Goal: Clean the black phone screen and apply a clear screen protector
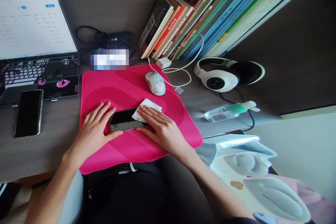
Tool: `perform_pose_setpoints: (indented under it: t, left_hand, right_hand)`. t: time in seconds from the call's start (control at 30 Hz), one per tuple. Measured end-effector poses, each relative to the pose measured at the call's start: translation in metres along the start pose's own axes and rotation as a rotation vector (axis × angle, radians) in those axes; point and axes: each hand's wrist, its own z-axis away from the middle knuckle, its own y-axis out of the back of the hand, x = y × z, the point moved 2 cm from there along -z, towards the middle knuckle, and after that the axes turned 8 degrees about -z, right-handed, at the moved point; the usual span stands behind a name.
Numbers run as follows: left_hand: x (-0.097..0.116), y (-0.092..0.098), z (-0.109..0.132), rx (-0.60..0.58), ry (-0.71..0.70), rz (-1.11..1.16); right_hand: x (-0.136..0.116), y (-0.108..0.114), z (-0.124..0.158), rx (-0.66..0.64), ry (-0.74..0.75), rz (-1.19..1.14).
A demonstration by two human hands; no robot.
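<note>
While the spread left hand (91,129) seemingly steadies a phone (123,119) between the mat's (118,84) edges, the unclenched right hand (164,127) presses tissue (151,103).

The mat (97,84) reaches the desk's (60,122) front edge; mid-mat lies a phone (123,122), a wipe (146,104) over its right end, a mouse (155,84) near the back right corner. Left stands a laptop (36,17), another phone (28,113) at its front edge. Books (183,24) stand behind a charger (163,63); right of the mat, headphones (222,78) lie behind a bottle (219,113).
</note>
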Motion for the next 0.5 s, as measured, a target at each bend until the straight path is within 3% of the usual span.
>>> perform_pose_setpoints:
  t: [0.5]
  left_hand:
    - [0.0012,0.0009,-0.0004,-0.027,0.014,-0.019]
  right_hand:
    - [0.0008,-0.0007,0.0019,0.009,0.020,0.022]
